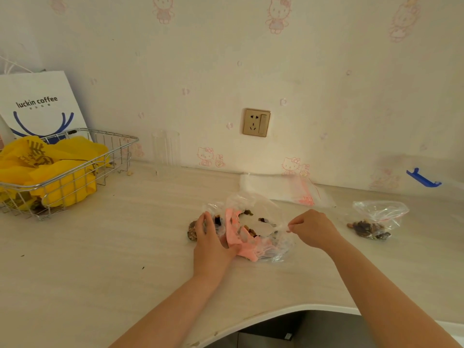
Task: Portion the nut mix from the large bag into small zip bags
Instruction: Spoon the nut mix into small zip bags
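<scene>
Clear plastic of the large bag [253, 222], holding nuts, is clutched by the left hand [211, 243] and pinched by the right hand [312, 228]; bare table [100, 247] lies leftward, a filled small bag [375, 221] rightward.

Two bare forearms, no sleeves; left grip [209, 243] and right grip [312, 229] ungloved.

Crinkly clear plastic large bag [253, 209]

Large bag [253, 227] mid-desk [100, 259]. Filled zip bag [374, 222] to its right; empty zip bags [283, 188] behind it, by wall. Basket [62, 172] far left; paper bag [40, 104] behind basket. Clip [423, 178] far right.
</scene>
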